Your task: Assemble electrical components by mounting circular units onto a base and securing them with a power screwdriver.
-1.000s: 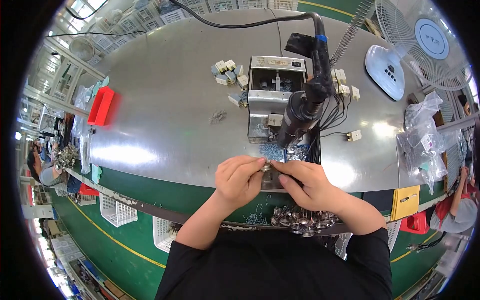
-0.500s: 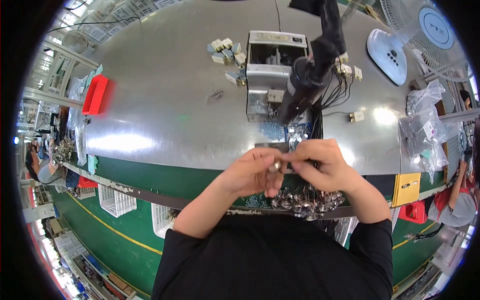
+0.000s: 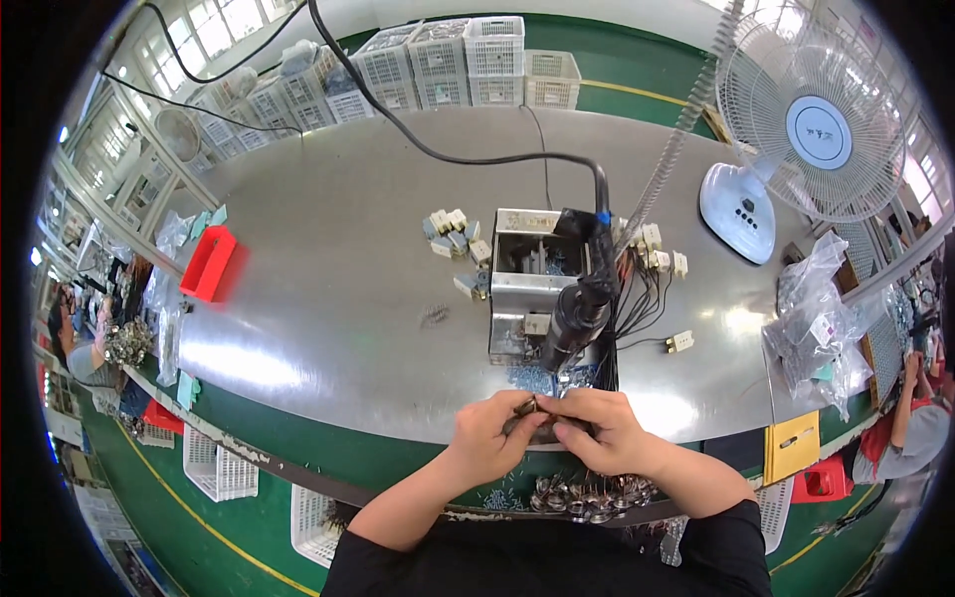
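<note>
At the front edge of the bench, my left hand [image 3: 489, 435] and my right hand [image 3: 604, 430] meet, fingers pinched together. Between their fingertips is a small shiny metal part [image 3: 530, 407], mostly hidden, so its exact kind cannot be made out. Just in front of the hands hangs a black powered screwdriver [image 3: 571, 326], pointing down beside a metal-cased screw feeder [image 3: 537, 286]. Below my right hand lies a heap of round shiny metal parts with wires [image 3: 594, 499]. Loose small screws [image 3: 504, 498] are scattered below my left hand.
White and grey socket-like blocks [image 3: 458, 237] sit left of the feeder, and wired white ones [image 3: 679, 341] to its right. A white fan [image 3: 738, 214], plastic bags [image 3: 821, 313], a red bin [image 3: 207, 264] and a yellow folder [image 3: 793, 448] surround the work area. Other people are at both sides.
The view has tilted up, showing more of the far bench and stacked crates. My left fingers, partly spread before, now close in beside the right ones around the metal part.
</note>
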Available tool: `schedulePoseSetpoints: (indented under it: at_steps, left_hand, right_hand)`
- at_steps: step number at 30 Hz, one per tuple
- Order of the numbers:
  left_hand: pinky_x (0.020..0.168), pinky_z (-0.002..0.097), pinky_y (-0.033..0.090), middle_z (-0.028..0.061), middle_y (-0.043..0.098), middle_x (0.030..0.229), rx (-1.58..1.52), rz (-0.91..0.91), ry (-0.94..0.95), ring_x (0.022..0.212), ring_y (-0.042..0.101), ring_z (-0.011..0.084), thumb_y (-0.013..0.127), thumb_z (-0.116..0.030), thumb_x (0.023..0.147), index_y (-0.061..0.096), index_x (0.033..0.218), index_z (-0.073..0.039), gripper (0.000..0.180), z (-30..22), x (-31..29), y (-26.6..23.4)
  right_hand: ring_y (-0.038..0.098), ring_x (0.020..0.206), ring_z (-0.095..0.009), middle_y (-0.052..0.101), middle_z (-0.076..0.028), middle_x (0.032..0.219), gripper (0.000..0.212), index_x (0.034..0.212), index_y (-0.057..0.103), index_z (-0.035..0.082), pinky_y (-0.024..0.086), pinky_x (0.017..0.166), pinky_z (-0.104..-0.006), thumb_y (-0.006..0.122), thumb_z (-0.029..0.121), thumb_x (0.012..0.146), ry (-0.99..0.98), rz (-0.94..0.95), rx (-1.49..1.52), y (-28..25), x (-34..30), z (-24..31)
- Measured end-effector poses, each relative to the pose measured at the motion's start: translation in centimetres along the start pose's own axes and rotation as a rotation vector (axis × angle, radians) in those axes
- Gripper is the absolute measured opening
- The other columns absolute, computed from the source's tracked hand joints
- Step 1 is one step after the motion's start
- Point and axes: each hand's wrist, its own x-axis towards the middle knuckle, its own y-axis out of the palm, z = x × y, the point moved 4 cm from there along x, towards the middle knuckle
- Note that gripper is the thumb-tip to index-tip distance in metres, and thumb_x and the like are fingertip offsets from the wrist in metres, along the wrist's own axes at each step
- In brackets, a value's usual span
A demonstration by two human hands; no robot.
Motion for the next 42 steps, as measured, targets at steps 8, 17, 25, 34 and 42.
schedulePoseSetpoints:
  at_steps: [8,17,25,34,42]
  left_hand:
    - [0.069,0.0287,0.059,0.0091,0.077,0.085,-0.398,0.337,-0.222,0.075,0.074,0.0154,0.061,-0.017,0.11,0.064,0.114,0.004,0.021,0.6,0.2,0.6]
    - [0.061,0.0277,0.053,0.0065,0.069,0.074,-0.53,0.375,-0.347,0.064,0.065,0.0119,0.051,-0.022,0.114,0.062,0.111,0.004,0.028,0.8,0.2,1.6]
    - [0.065,0.0279,0.053,0.0069,0.067,0.08,-0.917,0.274,-0.502,0.068,0.063,0.0121,0.048,-0.02,0.114,0.059,0.114,0.002,0.025,2.6,-2.2,2.2]
    - [0.075,0.0281,0.058,0.0055,0.069,0.093,-0.8,0.421,-0.502,0.081,0.068,0.0116,0.06,-0.014,0.111,0.06,0.118,0.003,0.019,1.5,-1.2,0.3]
    - [0.077,0.0285,0.058,0.0067,0.07,0.095,-0.853,0.344,-0.475,0.083,0.068,0.0118,0.062,-0.013,0.109,0.062,0.123,0.004,0.022,2.3,-1.1,0.4]
  right_hand:
    - [0.068,0.073,-0.025,0.068,-0.013,0.085,0.038,0.13,0.072,-0.002,0.055,0.067,-0.0338,0.062,-0.006,0.094,-0.013,0.077,-0.071,-1.2,0.0,0.3]
    - [0.065,0.075,-0.028,0.065,-0.014,0.084,0.041,0.135,0.07,-0.001,0.051,0.071,-0.0356,0.06,-0.006,0.095,0.101,0.164,0.072,-1.4,0.1,-0.4]
    - [0.063,0.076,-0.032,0.063,-0.016,0.086,0.045,0.138,0.064,-0.007,0.05,0.07,-0.0396,0.06,-0.003,0.093,0.023,0.162,-0.024,-0.1,0.1,-0.2]
    - [0.064,0.08,-0.032,0.07,-0.014,0.089,0.046,0.142,0.066,0.005,0.051,0.081,-0.0398,0.061,0.0,0.097,0.194,0.294,-0.111,-1.1,0.2,-2.0]
    - [0.069,0.071,-0.017,0.07,-0.01,0.081,0.031,0.128,0.068,-0.003,0.055,0.068,-0.0293,0.058,0.002,0.099,0.27,0.155,0.029,-0.8,0.3,-2.4]
